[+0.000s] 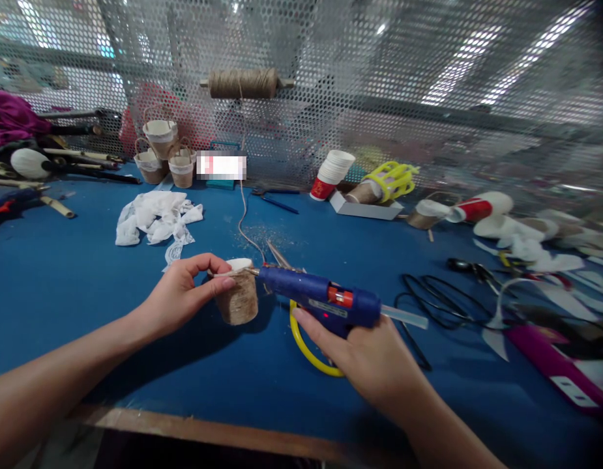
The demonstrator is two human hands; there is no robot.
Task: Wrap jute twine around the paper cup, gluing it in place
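My left hand (pixel 191 290) pinches the rim of a small paper cup (pixel 238 299) wrapped in brown twine, tilted above the blue table. In my right hand (pixel 364 355) is a blue glue gun (pixel 306 286), with a clear glue stick (pixel 403 317) out of its back. Its nozzle touches or nearly touches the cup's rim. A twine strand (pixel 242 215) runs from the spool (pixel 242 84) down towards the cup. Beneath the glue gun lie scissors with yellow handles (pixel 306 352), partly hidden.
White lace (pixel 157 215) lies at the left, before finished twine cups (pixel 159 140). Stacked paper cups (pixel 333 172) stand behind. A black cable (pixel 435 293) and a magenta power strip (pixel 558 365) lie at the right. The table's front edge (pixel 184 426) is near.
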